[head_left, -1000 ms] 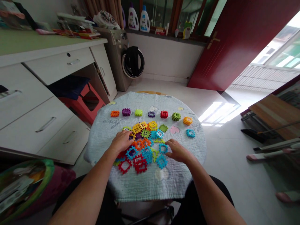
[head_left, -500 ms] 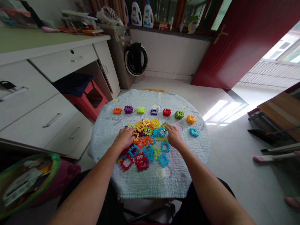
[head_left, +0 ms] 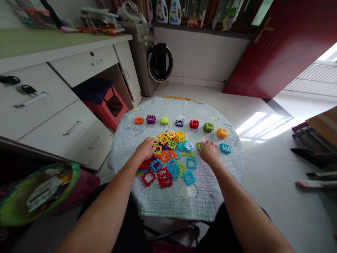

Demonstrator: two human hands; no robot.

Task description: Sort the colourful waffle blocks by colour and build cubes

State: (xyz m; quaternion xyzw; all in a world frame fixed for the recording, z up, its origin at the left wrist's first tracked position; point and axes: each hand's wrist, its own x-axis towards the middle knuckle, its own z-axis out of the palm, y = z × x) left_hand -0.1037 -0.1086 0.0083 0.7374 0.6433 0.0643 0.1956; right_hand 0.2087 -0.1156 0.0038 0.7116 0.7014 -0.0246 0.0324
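Flat, notched plastic building blocks in several colours lie in a loose pile on the cloth-covered table. My left hand (head_left: 145, 151) rests against the pile's left side, fingers bent over a yellow block (head_left: 157, 149); no block is seen lifted in it. To the right of the pile, my right hand (head_left: 210, 151) is low over the cloth, its fingers closed on a green block (head_left: 199, 145) that shows partly at the fingertips. Blue blocks (head_left: 189, 177) and red blocks (head_left: 165, 177) lie at the near side of the pile.
Along the far side stand small single-colour groups: orange (head_left: 139, 120), purple (head_left: 151, 119), lime (head_left: 164, 121), dark violet (head_left: 179, 123), red (head_left: 194, 123), green (head_left: 208, 127) and yellow-orange (head_left: 222, 133). Blue blocks (head_left: 225, 148) sit at the right. A patterned cloth (head_left: 205, 193) covers the round table.
My right hand has moved right, away from the pile, carrying the green block. My left hand stays at the pile's left side. The whole view has shifted slightly.
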